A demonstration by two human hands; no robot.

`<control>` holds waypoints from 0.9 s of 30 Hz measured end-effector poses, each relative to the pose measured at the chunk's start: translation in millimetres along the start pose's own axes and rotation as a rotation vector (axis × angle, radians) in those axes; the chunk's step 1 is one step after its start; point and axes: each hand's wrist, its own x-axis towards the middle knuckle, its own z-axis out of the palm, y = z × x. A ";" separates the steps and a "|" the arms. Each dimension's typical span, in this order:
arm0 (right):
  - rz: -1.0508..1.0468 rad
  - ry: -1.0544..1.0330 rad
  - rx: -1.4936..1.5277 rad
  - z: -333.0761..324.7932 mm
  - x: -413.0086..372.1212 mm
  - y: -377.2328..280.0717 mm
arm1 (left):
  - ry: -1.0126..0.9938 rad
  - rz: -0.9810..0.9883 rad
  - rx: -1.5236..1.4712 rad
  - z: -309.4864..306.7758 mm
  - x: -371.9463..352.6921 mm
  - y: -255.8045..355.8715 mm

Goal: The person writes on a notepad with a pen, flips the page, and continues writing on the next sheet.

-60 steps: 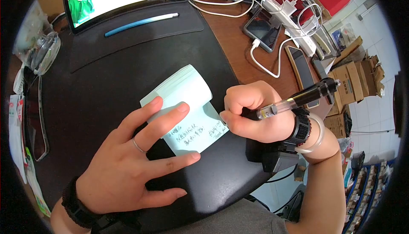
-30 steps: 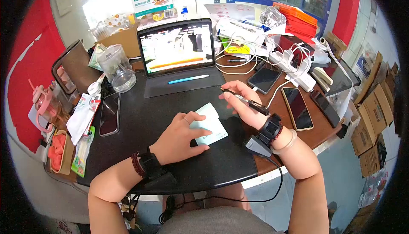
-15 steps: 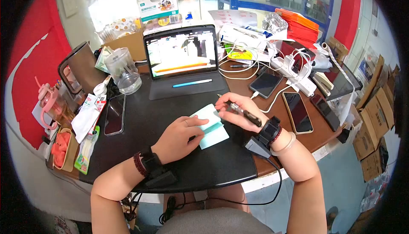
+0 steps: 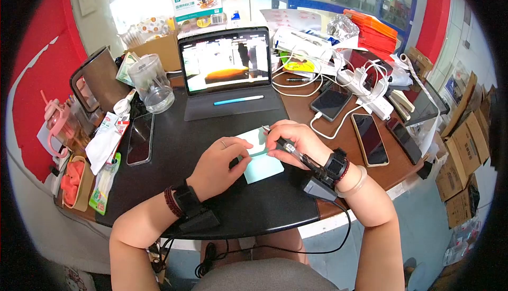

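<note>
A pale green sheet of paper (image 4: 264, 170), creased across its middle, lies on the black desk mat in front of me. My left hand (image 4: 218, 159) is at its left edge, fingers bent, with thumb and fingertips closed on the paper near the crease. A dark pen with a clear barrel (image 4: 290, 148) sits in my right hand (image 4: 300, 141), tip pointing up and left. Fingers of that hand touch the right side of the upper flap, partly hiding it. Both wrists carry black strapped devices.
Beyond the paper stands a tablet (image 4: 225, 60) with a blue stylus (image 4: 238, 100) on its folded cover. Phones (image 4: 369, 139) and white cables (image 4: 319, 124) lie at right. A clear jug (image 4: 152, 84), another phone (image 4: 141, 139) and a pink-handled cup (image 4: 62, 127) are at left.
My left fingers have slid back from the middle of the paper to its left edge. My right hand, still with the pen, has moved slightly over the paper's right side.
</note>
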 end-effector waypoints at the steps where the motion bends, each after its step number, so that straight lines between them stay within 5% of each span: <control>1: -0.001 0.015 -0.001 0.6 0.0 -1.0 | -0.001 -0.001 -0.002 -1.1 0.5 0.2; 4: 0.006 0.027 0.016 1.6 -1.1 0.5 | 0.063 0.145 0.128 -2.0 1.5 2.3; 6: 0.035 0.027 0.042 3.3 -1.8 0.0 | 0.080 -0.054 0.044 2.6 0.7 3.4; 12: 0.028 0.050 -0.002 4.8 0.2 -1.9 | -0.031 -0.200 -0.183 7.5 -0.6 -8.8; 27: -0.007 0.097 -0.067 6.2 1.4 -2.9 | -0.095 -0.223 -0.221 1.1 1.6 -5.8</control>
